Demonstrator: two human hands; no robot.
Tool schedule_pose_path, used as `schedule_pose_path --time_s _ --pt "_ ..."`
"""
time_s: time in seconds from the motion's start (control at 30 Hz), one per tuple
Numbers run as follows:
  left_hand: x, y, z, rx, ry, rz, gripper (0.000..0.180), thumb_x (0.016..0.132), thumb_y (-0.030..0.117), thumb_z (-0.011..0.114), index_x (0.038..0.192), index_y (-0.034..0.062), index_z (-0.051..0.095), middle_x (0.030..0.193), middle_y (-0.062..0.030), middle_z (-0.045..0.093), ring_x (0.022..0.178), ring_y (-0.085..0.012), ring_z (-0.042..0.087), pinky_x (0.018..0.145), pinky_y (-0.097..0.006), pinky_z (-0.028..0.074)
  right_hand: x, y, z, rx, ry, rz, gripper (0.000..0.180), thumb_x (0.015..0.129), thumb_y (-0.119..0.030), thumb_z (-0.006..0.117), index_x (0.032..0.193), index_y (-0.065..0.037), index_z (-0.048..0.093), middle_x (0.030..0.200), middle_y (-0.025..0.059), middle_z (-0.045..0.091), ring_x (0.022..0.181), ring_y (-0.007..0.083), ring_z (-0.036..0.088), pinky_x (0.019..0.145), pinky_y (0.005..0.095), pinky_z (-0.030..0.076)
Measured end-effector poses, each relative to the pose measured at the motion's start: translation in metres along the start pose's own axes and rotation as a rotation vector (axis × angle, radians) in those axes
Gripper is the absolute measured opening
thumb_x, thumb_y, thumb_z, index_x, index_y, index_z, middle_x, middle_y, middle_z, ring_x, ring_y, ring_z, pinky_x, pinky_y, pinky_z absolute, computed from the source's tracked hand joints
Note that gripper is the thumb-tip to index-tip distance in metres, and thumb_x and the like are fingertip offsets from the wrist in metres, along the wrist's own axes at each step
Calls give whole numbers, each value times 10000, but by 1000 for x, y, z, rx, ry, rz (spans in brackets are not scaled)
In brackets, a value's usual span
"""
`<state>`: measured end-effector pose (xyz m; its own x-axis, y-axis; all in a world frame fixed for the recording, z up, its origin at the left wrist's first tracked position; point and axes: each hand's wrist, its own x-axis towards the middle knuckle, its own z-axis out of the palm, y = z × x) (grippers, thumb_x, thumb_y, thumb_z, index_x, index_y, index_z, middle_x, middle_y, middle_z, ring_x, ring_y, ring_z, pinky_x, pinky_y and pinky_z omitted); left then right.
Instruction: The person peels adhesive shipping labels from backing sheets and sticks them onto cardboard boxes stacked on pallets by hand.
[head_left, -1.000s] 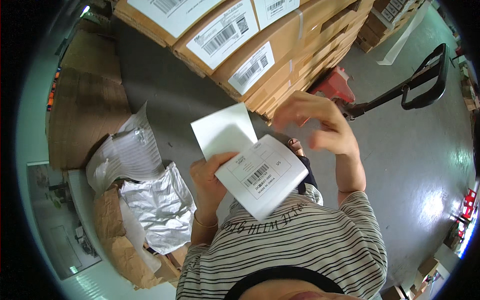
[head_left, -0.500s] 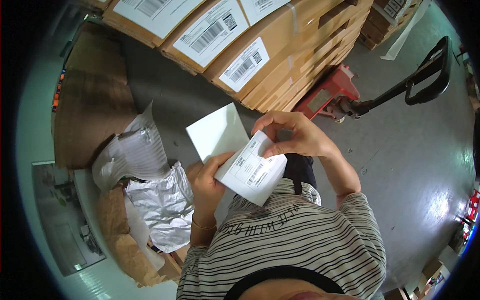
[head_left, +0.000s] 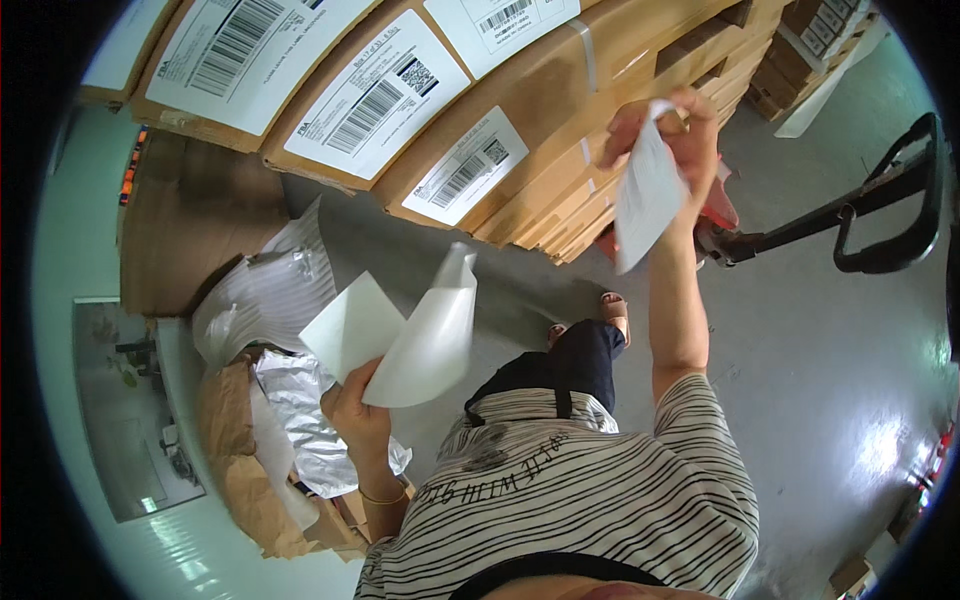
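Pinched in my left hand are white label sheets: a flat pale sheet and a curled backing sheet that bends upward beside it. My right hand, raised and a little blurred, grips a white label by its upper end, with the rest hanging down. That label is apart from the sheets in my left hand. Just left of my right hand is the stack of brown cartons; white barcode labels are stuck on the nearest ones.
A red pallet jack with a black handle stands at the right. On the left are a brown cardboard piece, ribbed foam wrap, a silver plastic bag and crumpled brown paper. More cartons stand at the far right.
A label has come away from the sheets and been carried up and right in my right hand. My left hand has moved slightly left and down, its backing sheet now curled.
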<state>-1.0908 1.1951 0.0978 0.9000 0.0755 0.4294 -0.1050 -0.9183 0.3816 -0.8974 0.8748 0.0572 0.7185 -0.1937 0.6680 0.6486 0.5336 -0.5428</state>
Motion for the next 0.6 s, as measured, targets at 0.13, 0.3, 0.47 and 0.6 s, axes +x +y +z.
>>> schedule_pose_path --time_s 0.13,0.3,0.47,0.6 --pt "-5 -6 -7 134 27 31 162 750 168 691 841 35 703 715 -121 678 603 -238 638 586 -306 455 30 35 -21 -292 -12 -108 574 775 -11 755 1189 -25 358 978 150 625 831 189 664 657 267 543" --pt "-5 -10 -7 178 3 22 189 783 213 683 834 32 695 703 -120 673 615 -224 643 591 -301 459 42 44 -29 -458 -90 -214 645 725 -79 815 1181 -25 362 957 133 625 843 186 665 681 285 535" --pt "2 -11 2 132 0 43 161 782 225 686 873 97 724 711 -45 690 569 -188 600 625 -294 405 46 47 -28 -583 -131 -274 667 712 -91 827 1184 -20 361 950 130 631 855 194 665 711 308 528" --pt "2 -13 4 143 -1 56 161 784 235 687 878 110 727 709 -37 689 553 -187 584 636 -294 389 45 48 -24 -575 -131 -264 671 703 -114 837 1180 -12 376 966 136 631 866 206 660 730 313 530"
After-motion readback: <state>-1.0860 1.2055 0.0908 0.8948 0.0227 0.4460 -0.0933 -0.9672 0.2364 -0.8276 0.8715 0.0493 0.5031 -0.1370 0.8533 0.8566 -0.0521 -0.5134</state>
